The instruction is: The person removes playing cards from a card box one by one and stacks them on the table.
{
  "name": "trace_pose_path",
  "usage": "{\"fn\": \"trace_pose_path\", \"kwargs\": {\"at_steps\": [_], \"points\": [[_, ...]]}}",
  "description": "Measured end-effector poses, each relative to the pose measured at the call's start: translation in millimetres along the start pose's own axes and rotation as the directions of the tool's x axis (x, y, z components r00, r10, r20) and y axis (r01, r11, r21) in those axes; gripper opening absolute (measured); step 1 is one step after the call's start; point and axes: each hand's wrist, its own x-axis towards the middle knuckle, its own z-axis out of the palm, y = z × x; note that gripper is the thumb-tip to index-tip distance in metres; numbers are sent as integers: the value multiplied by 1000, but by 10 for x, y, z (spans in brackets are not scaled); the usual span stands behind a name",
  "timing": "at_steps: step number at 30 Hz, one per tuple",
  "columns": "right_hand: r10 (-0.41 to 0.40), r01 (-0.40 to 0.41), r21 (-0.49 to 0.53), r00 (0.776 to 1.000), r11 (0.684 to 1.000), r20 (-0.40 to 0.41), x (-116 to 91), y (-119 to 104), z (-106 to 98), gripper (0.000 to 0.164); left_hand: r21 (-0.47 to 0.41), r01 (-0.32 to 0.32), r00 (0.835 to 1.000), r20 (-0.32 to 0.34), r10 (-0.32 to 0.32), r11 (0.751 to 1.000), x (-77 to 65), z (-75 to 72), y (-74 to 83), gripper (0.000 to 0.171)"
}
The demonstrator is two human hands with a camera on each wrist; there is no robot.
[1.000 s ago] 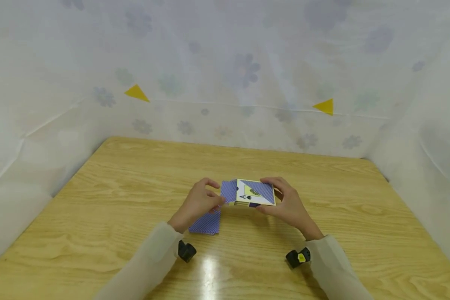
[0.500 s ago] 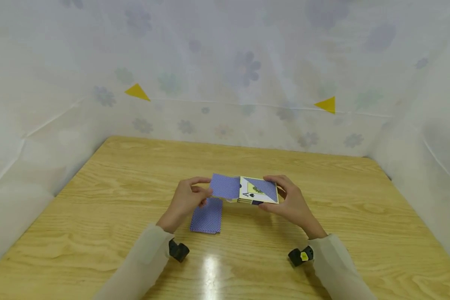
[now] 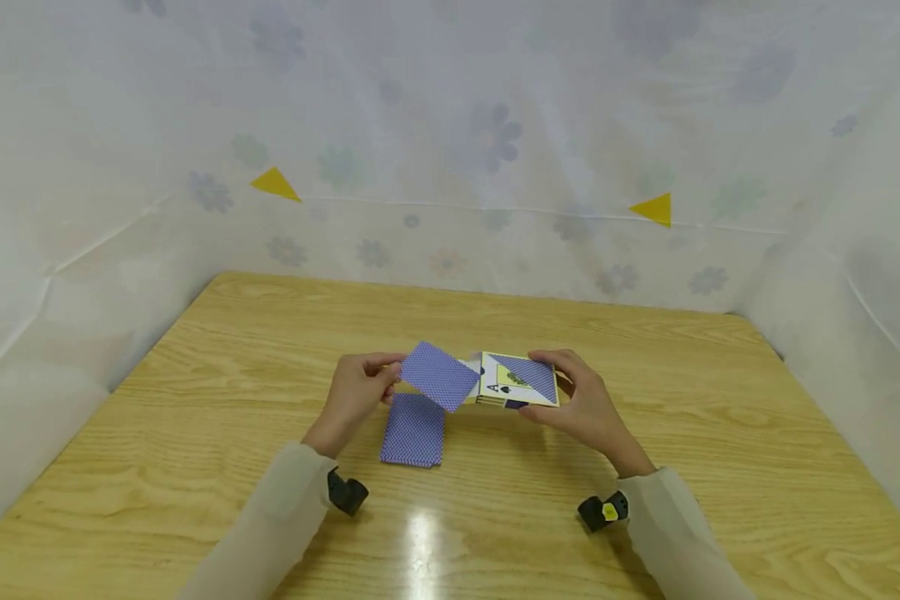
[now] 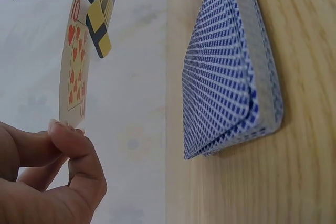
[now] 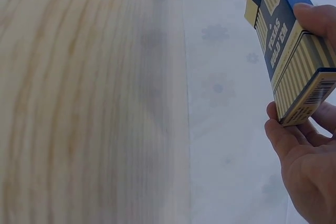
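Observation:
My left hand (image 3: 351,397) pinches a playing card (image 3: 437,375) by its left end, with the blue patterned back facing up. From below, the left wrist view shows its face, a ten of hearts (image 4: 76,72). My right hand (image 3: 583,407) grips a card box (image 3: 521,380) by its right end; an ace of spades is printed on top. The box's opening faces left, right at the card's far corner, and its flap (image 4: 98,30) hangs out. Beneath the card, a stack of playing cards (image 3: 412,432) lies on the table, backs up.
The wooden table (image 3: 232,400) reaches back to a pale floral curtain (image 3: 450,150) that also hangs at both sides. Two yellow triangles mark the back curtain. A small black camera (image 3: 347,493) sits on my left wrist and another black camera (image 3: 602,511) on my right.
My left hand has moved left, drawing the card out of the box and turning it at an angle. My right hand and the box have shifted only slightly to the right.

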Motion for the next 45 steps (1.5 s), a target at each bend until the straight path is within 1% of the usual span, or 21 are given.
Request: {"fn": "trace_pose_path", "kwargs": {"at_steps": [3,11,15,17,23,30,33,35,38,41,45], "points": [[0,0,-4,1000,1000,0,-3,3,2,67,-8,-2,1000,4,2,1000,5,-20,-1,24],[6,-6,-7,1000,1000,-2,-8,3,11,66,122,-11,1000,-11,12,992,29,-46,3,23],[10,-10,-11,1000,1000,-5,-7,8,17,66,155,2,1000,-7,-1,988,33,-54,3,24],[11,-11,-18,1000,1000,-6,-6,12,20,66,165,9,1000,-9,-8,986,36,-60,-5,25],[20,-21,-22,1000,1000,-9,-8,2,17,66,158,22,1000,0,-22,987,57,-77,-32,26],[25,-25,-11,1000,1000,-7,-14,-8,6,67,169,42,998,38,-49,985,83,-107,-52,24],[26,-26,-2,1000,1000,-3,-18,-7,2,66,195,42,996,67,-56,980,99,-120,-62,24],[28,-28,10,1000,1000,-3,-20,-7,-2,66,225,38,994,88,-59,974,115,-129,-70,25],[29,-29,26,1000,999,-9,-22,-7,-5,65,290,16,990,128,-55,957,131,-142,-84,25],[26,-26,40,1000,999,-9,-21,-8,2,65,335,4,987,153,-59,942,142,-148,-97,24],[29,-29,38,1000,999,4,-18,-7,26,65,359,21,982,168,-87,933,154,-141,-117,24]]}}
